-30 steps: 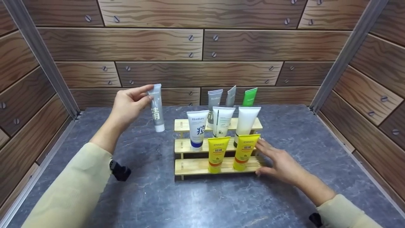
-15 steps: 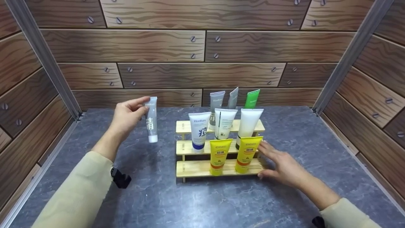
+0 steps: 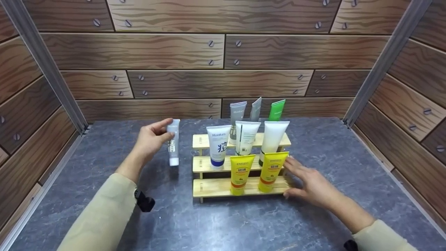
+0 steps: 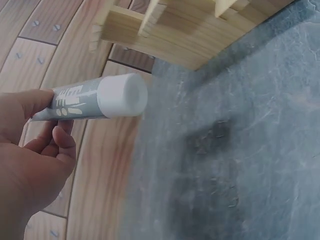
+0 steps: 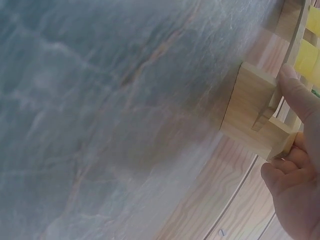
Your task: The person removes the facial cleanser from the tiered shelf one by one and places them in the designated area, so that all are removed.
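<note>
Head view, grey tube (image 3: 173, 144) was pinched by thumb and fingers of left hand (image 3: 150, 141), cap downward, above table (image 3: 163, 223), left of wooden rack (image 3: 210, 188), whose right end was gripped by right hand (image 3: 312, 183).

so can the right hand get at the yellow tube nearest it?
Probably yes: the right hand is just beside that yellow tube, with nothing visibly between them, though it would likely need to let go of the rack first.

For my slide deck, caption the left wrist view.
Left hand pinching a white-capped gray tube above the marbled tabletop, near a wooden rack.
</note>
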The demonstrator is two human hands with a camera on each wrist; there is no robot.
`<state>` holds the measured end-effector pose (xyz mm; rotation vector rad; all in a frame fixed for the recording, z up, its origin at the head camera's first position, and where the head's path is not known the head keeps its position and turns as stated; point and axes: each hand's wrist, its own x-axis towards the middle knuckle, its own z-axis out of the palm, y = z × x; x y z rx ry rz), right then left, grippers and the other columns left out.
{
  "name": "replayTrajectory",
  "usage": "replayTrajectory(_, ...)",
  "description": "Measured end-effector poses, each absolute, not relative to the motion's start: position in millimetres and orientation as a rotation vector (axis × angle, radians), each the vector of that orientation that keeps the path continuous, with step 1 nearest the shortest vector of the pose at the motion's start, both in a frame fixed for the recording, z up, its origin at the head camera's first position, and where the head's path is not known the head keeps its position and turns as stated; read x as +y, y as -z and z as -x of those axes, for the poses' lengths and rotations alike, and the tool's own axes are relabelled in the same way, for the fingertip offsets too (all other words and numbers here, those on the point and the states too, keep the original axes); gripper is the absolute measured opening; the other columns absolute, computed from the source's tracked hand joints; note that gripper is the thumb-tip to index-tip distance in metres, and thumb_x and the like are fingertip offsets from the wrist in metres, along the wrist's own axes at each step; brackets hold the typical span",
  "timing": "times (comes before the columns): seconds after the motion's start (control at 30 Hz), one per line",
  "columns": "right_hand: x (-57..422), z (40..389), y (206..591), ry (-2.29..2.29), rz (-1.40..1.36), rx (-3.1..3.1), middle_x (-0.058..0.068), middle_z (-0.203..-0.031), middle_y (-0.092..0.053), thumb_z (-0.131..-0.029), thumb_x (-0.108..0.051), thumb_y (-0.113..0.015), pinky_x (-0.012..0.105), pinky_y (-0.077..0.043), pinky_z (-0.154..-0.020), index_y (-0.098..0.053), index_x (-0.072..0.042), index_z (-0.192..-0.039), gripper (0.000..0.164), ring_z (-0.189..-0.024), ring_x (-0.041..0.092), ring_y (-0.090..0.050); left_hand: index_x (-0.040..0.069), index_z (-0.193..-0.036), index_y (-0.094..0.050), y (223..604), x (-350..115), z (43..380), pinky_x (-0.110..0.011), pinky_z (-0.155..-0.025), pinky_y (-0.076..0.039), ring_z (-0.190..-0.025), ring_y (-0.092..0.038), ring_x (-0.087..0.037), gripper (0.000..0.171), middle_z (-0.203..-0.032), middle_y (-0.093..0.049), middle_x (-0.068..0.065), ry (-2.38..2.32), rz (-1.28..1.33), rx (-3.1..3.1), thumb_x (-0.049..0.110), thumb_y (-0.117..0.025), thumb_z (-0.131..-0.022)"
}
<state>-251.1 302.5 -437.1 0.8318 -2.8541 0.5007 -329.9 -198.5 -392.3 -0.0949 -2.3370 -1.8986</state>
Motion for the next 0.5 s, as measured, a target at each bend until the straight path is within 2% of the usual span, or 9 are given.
replayTrajectory(0.17,303,250,438,-0.502,-0.832,-2.850,0.019,-0.165,-0.035,-0.080,-0.038,-0.091,0.065,-0.037,-0.114,-0.046,-0.001,-0.157,0.096,-0.148,0.045,-0.041,0.005,-0.148,-0.062,411,-193,339,-0.025,-0.083,-0.056,-0.094,-0.063,-0.014,0.051,-0.118,-0.071,-0.022,1.882,0.089,-2.346,-0.003,-0.071,-0.098)
replayTrajectory(0.3,302,250,439,-0.503,-0.857,-2.830,0.021,-0.164,-0.037,-0.080,-0.037,-0.091,0.064,-0.038,-0.113,-0.047,0.000,-0.156,0.096,-0.146,0.046,-0.043,0.004,-0.144,-0.065,425,-190,344,-0.026,-0.081,-0.055,-0.093,-0.063,-0.014,0.049,-0.120,-0.072,-0.023,1.882,0.046,-2.345,-0.003,-0.072,-0.097)
replayTrajectory(0.5,301,252,437,-0.509,-0.839,-2.860,0.019,-0.166,-0.034,-0.081,-0.037,-0.091,0.065,-0.037,-0.114,-0.045,-0.002,-0.158,0.097,-0.148,0.045,-0.041,0.003,-0.140,-0.068,437,-189,347,-0.025,-0.082,-0.053,-0.102,-0.062,-0.019,0.043,-0.129,-0.067,-0.025,1.858,-0.010,-2.381,0.000,-0.072,-0.098)
